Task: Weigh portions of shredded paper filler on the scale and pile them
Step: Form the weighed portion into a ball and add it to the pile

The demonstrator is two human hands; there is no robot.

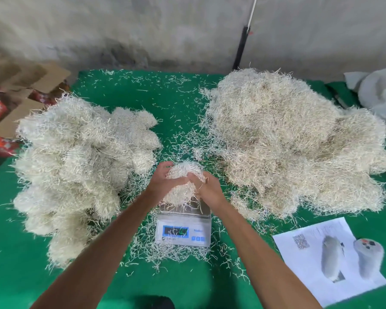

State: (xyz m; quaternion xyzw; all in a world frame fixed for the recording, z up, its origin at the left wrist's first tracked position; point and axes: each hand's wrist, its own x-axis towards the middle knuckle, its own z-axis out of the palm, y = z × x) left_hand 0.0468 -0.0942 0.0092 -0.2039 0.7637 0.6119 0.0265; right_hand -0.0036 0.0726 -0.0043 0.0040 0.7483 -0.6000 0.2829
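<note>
A small digital scale with a blue display sits on the green mat in front of me. Over its platform I hold a clump of pale shredded paper filler. My left hand cups the clump from the left and my right hand presses it from the right. The clump's lower end hangs down to the platform; I cannot tell whether it rests there. A heap of rounded filler portions lies to the left. A larger loose mound of filler lies to the right.
The green mat is littered with loose shreds, thickest around the scale. A printed sheet with pictures lies at the front right. Cardboard boxes and red packets stand at the far left, grey cloth at the far right, a concrete wall behind.
</note>
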